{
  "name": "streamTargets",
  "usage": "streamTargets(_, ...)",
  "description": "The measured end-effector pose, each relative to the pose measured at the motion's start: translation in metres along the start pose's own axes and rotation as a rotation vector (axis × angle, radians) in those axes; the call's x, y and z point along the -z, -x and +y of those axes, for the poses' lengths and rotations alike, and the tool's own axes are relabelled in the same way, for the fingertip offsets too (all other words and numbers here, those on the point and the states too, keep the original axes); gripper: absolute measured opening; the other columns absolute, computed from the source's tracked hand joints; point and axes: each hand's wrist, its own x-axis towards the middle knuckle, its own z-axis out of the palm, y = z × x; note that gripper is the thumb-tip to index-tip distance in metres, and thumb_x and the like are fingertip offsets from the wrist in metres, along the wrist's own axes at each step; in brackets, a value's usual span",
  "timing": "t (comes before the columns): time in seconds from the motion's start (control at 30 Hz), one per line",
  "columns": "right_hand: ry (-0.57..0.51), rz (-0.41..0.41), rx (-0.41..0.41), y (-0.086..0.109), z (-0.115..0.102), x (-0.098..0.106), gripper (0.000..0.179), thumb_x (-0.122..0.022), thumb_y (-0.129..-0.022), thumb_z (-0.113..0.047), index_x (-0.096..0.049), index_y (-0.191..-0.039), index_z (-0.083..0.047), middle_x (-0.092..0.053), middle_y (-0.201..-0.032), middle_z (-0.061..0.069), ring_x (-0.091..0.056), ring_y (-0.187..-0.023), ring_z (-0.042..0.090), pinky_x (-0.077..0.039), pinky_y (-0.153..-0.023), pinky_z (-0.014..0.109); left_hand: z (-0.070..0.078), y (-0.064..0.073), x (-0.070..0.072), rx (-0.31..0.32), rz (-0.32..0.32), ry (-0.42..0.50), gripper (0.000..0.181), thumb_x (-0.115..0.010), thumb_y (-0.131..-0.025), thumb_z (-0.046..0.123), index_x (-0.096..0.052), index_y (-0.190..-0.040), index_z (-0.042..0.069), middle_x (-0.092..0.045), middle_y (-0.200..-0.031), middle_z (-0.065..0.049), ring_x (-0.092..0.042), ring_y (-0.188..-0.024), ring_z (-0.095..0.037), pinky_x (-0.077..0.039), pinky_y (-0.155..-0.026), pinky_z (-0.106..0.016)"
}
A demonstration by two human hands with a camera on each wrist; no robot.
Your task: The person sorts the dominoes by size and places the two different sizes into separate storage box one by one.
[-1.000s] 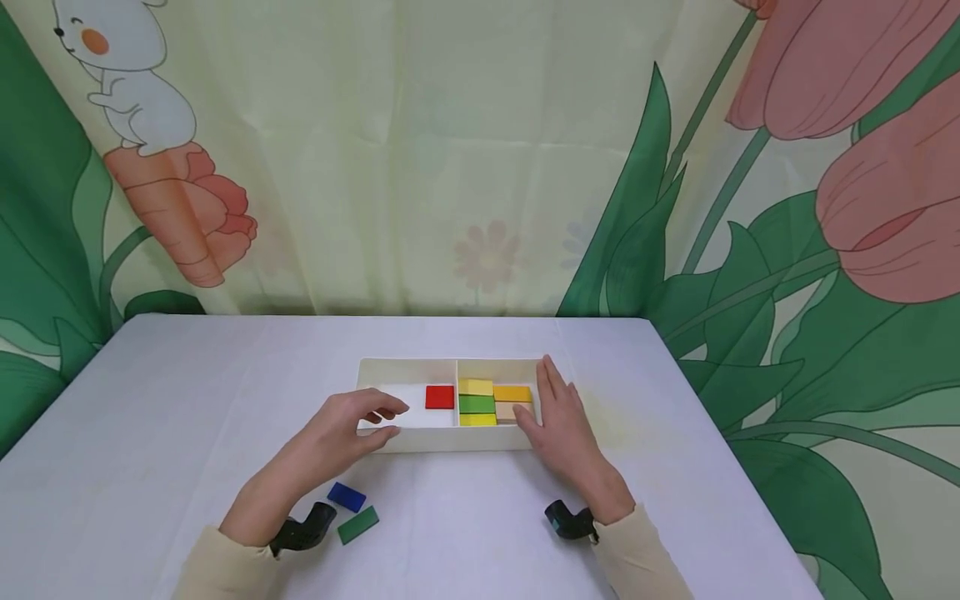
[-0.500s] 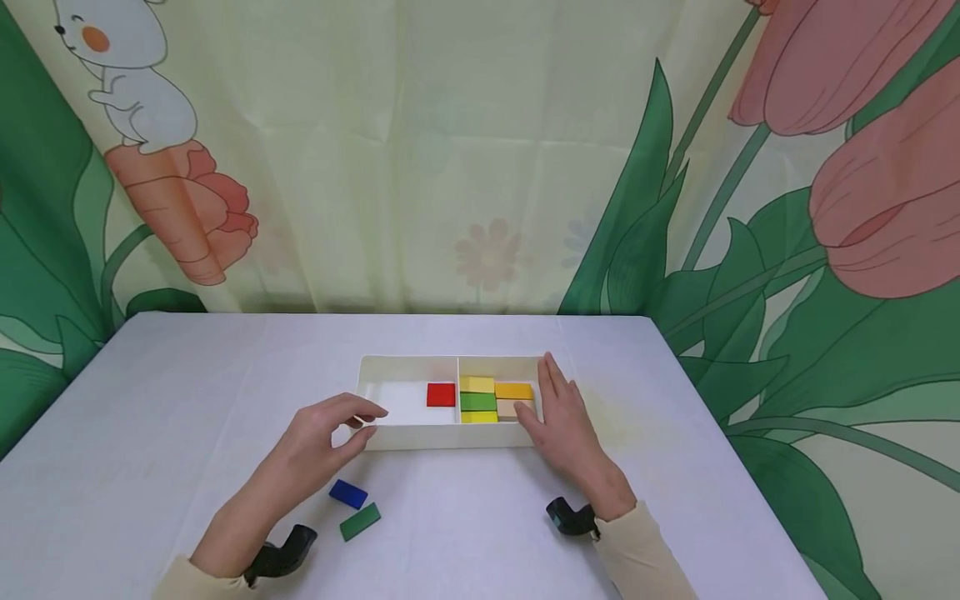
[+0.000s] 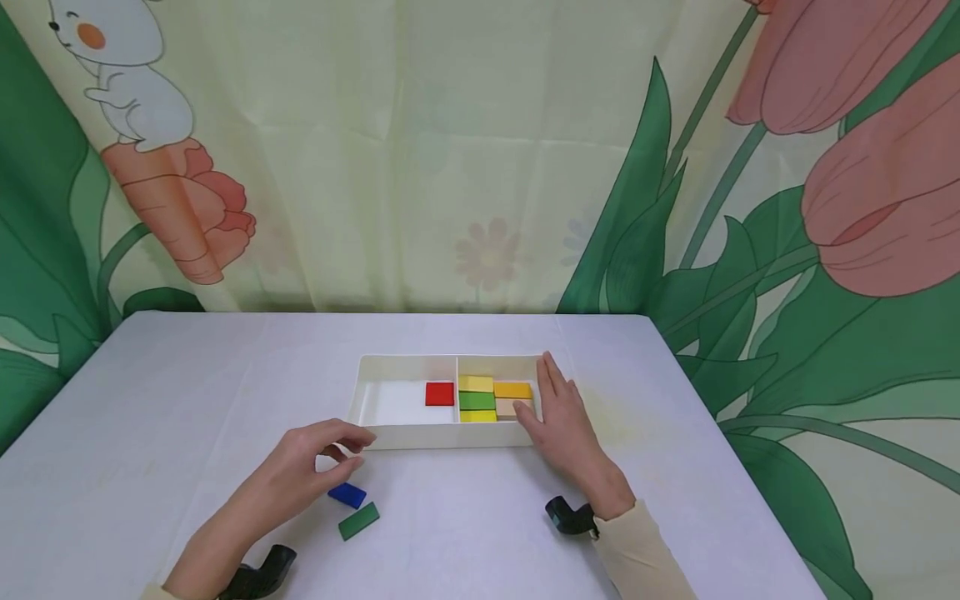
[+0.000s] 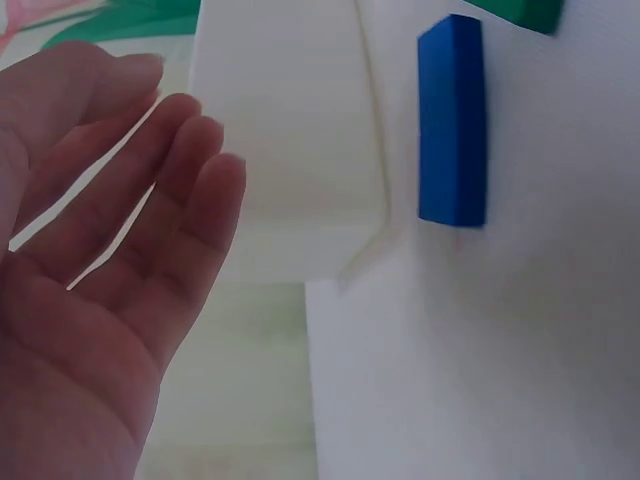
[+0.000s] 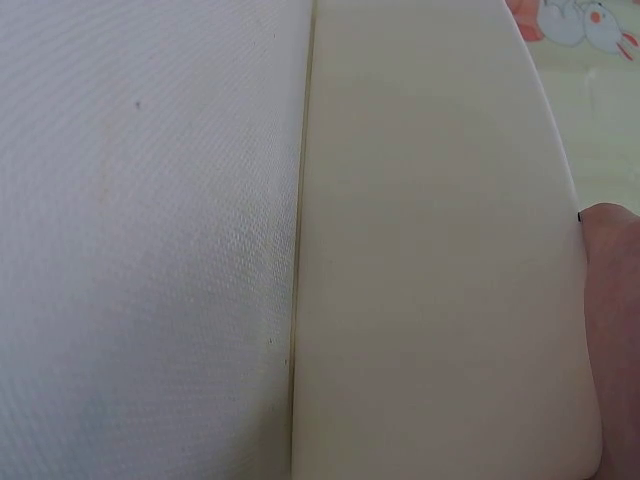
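Note:
A white two-compartment box (image 3: 442, 437) lies on the table. In its left compartment a red block (image 3: 439, 394) sits by the divider; the right one holds several yellow, green, orange and beige blocks. Over the table at the box's near left corner hovers my left hand (image 3: 311, 467), fingers loosely bent and nothing between them. Just beneath it lies a blue block (image 3: 347, 495), also visible in the left wrist view, with a dark green block (image 3: 358, 522) beside it. My right hand (image 3: 566, 429) rests along the box's right end, fingers straight, thumb over the near right corner.
A white cloth covers the table (image 3: 450, 533), whose far edge meets a printed curtain (image 3: 337, 167). Black wrist cameras sit on both wrists. In the right wrist view the box's outer wall (image 5: 440, 250) fills the middle.
My left hand has drawn back from over the left compartment, toward the near left, and now hovers by the blue block. The right hand stays at the box's right end.

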Motion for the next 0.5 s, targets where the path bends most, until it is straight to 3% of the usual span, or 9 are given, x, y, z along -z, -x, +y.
streamTargets(0.3, 0.002, -0.008, -0.002, 0.0, -0.001, -0.001, 0.081, -0.049, -0.1, -0.043, -0.009, -0.158, -0.002, -0.006, -0.168, 0.012, -0.013, -0.155, 0.031, -0.011, -0.125, 0.054, -0.021, 0.009, 0.006, 0.005, -0.128, 0.093, 0.025, -0.074, -0.087, 0.011, -0.07, -0.112, 0.013, -0.072, -0.107, 0.0, -0.066, -0.09, -0.004, -0.058, -0.077, -0.019)
streamTargets(0.5, 0.006, -0.003, -0.005, 0.0, -0.002, 0.0, 0.081, -0.05, -0.101, -0.042, -0.009, -0.158, -0.002, -0.006, -0.168, 0.011, -0.013, -0.155, 0.031, -0.011, -0.125, 0.053, -0.03, 0.012, 0.009, 0.088, -0.219, 0.147, 0.027, -0.076, -0.087, 0.022, -0.07, -0.112, 0.018, -0.072, -0.11, 0.003, -0.065, -0.092, -0.005, -0.057, -0.081, -0.021)
